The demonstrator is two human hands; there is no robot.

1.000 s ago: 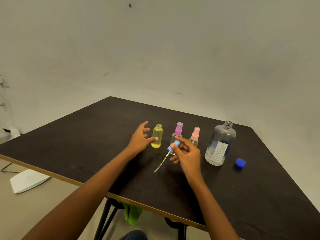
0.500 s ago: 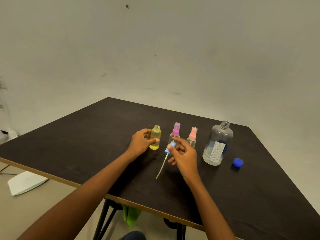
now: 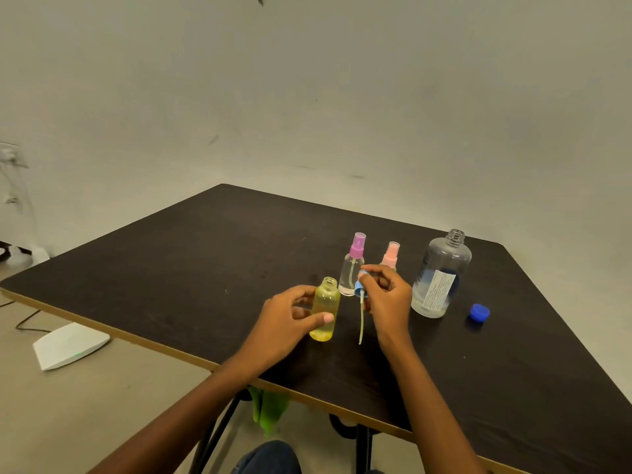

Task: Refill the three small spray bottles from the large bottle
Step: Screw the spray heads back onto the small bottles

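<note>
Head view: closes the left hand (image 3: 290,319) round the uncapped yellow bottle (image 3: 324,309), where a second ago only reached with fingers spread; pulls it out of the row, nearer than the purple-topped bottle (image 3: 351,271) and pink-topped bottle (image 3: 390,254). Pinches the blue spray top (image 3: 359,291) in the right hand (image 3: 388,299), dip tube now dangling straight down beside the neck. Leaves the large bottle (image 3: 441,278) open on the table (image 3: 171,268), blue cap (image 3: 479,313) beside. Looks set for recapping, or a pour.

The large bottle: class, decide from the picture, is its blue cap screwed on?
No: the threaded neck of the large bottle is bare, and the blue cap lies on the table beside it.
</note>
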